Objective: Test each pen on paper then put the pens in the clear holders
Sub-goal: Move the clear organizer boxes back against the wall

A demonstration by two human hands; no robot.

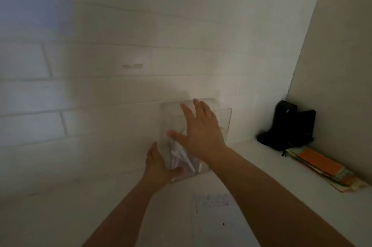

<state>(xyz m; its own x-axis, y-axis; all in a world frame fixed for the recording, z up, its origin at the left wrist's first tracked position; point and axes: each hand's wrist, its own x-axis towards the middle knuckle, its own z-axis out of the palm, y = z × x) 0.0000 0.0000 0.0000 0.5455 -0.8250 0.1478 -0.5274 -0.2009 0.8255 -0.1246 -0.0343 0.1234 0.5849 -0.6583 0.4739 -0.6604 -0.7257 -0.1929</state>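
Left hand [159, 166] grips the clear holder [225, 118] at its base to steady it; right hand [201, 128] fingers spread flat above the pens [181, 158].

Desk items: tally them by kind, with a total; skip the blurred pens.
Clear holder: 1
Test paper: 1
Black device: 1
Stack of coloured paper: 1
Total: 4
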